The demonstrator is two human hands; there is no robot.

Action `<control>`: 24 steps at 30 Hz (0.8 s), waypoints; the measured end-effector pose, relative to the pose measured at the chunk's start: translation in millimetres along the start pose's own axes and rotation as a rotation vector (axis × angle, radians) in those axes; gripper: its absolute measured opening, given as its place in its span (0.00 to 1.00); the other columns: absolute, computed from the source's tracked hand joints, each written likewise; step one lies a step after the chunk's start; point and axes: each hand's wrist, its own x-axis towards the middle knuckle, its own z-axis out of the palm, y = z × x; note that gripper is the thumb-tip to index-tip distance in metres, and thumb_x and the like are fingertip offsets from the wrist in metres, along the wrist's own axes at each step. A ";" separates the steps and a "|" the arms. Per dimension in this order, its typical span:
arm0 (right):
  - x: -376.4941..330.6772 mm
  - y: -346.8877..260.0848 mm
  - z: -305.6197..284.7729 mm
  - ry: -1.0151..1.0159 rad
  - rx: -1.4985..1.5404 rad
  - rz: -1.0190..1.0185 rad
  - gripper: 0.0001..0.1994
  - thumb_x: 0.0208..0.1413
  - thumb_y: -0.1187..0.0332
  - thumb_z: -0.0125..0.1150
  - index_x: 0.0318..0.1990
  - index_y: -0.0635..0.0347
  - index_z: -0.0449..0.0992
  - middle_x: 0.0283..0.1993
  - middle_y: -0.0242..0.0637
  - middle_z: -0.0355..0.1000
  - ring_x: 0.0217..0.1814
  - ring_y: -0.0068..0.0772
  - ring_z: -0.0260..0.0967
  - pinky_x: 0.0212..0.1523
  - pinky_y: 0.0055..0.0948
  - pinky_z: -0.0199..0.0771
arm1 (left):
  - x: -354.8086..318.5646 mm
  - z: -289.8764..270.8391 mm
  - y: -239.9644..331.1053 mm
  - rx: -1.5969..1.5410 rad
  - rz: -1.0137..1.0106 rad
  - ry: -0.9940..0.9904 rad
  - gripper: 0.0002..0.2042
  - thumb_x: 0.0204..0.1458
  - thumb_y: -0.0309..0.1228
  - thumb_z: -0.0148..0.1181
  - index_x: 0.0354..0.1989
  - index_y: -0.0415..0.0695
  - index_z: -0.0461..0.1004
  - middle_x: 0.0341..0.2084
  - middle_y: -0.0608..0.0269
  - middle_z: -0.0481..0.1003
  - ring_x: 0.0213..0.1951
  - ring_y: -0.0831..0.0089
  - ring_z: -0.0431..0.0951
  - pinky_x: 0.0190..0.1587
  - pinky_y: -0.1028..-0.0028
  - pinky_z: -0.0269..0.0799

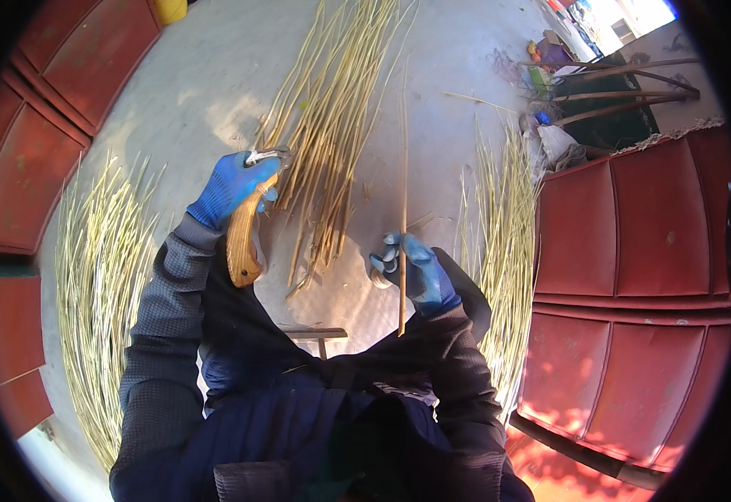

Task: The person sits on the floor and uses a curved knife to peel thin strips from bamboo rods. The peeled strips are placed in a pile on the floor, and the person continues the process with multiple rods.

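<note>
My left hand, in a blue glove, is closed around a tool with a curved wooden handle and a grey metal part at its far end; the tool's exact kind is not clear. Off to the right, my gloved right hand grips a long thin brown stick, which stands nearly straight up the view and pokes out below the fingers. Between and beyond both hands, a loose bundle of long stems lies on the floor, its thicker brown ends toward me. The tool is apart from the stick.
Piles of pale green stems lie at my left and right. Red padded panels line both sides. A small wooden piece is between my legs. Wooden poles and assorted clutter stand at the far right on the grey floor.
</note>
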 end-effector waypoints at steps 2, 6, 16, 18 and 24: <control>-10.2 -14.3 16.7 0.010 -0.082 -0.077 0.19 0.72 0.55 0.51 0.52 0.66 0.73 0.38 0.35 0.75 0.46 0.32 0.75 0.58 0.33 0.72 | -10.0 6.5 0.6 -0.017 0.122 -0.024 0.16 0.62 0.40 0.63 0.42 0.36 0.78 0.25 0.63 0.78 0.23 0.78 0.79 0.24 0.77 0.75; -20.0 -39.5 42.0 0.147 -0.342 -0.333 0.18 0.71 0.57 0.54 0.50 0.67 0.73 0.36 0.35 0.75 0.42 0.29 0.73 0.50 0.29 0.72 | -59.6 35.3 -1.4 0.075 0.097 -0.267 0.18 0.60 0.38 0.65 0.47 0.34 0.78 0.28 0.62 0.80 0.27 0.78 0.80 0.26 0.78 0.75; -45.8 -50.4 75.2 0.363 -0.430 -0.481 0.14 0.69 0.62 0.58 0.48 0.68 0.77 0.36 0.35 0.77 0.38 0.24 0.72 0.46 0.26 0.73 | -181.1 97.6 -21.9 0.553 0.431 -0.449 0.20 0.50 0.44 0.71 0.38 0.37 0.80 0.25 0.48 0.79 0.30 0.57 0.84 0.36 0.66 0.77; -48.6 -42.0 74.5 0.350 -0.398 -0.489 0.14 0.68 0.63 0.58 0.48 0.68 0.77 0.36 0.35 0.78 0.38 0.23 0.72 0.45 0.25 0.73 | -184.9 101.5 -21.1 0.596 0.511 -0.431 0.20 0.50 0.44 0.72 0.37 0.37 0.80 0.26 0.48 0.80 0.31 0.55 0.84 0.35 0.65 0.77; -57.9 -21.1 67.2 0.259 -0.386 -0.477 0.09 0.68 0.66 0.58 0.46 0.64 0.75 0.37 0.37 0.78 0.32 0.21 0.72 0.38 0.23 0.72 | -191.4 111.6 -22.6 0.630 0.477 -0.385 0.20 0.48 0.44 0.73 0.36 0.37 0.80 0.26 0.47 0.79 0.31 0.52 0.84 0.35 0.62 0.78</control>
